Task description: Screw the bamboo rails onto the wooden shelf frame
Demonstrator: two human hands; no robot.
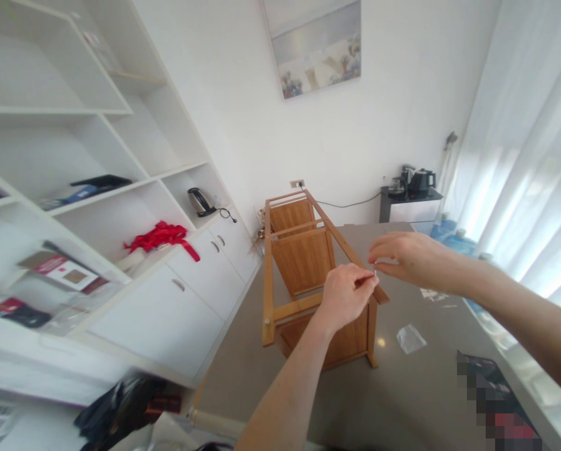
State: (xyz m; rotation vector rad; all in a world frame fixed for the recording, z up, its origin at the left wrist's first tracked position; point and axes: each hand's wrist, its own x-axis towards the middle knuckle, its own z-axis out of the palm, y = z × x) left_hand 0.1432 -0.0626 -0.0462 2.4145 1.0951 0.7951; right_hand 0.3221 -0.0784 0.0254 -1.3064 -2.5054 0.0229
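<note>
My left hand [349,294] is closed in a pinch above the near right end of a wooden frame [325,219]. A small, pale, pin-like piece [375,274] shows at its fingertips, too small to name. Just right of it, my right hand [405,260] has its thumb and fingers apart, the thumb tip close to that piece; whether it touches is unclear. The frame has long side rails, crossbars and brown wooden panels [303,260], and stands on a grey table [233,369]. A small light fitting [267,321] sits on its near left rail.
A clear plastic bag [411,339] and small scattered pieces [433,294] lie on the table to the right. White shelving [153,178] on the left holds a kettle [200,202] and red ribbon [161,237]. Water bottles [461,243] stand beyond the right edge, near the curtain.
</note>
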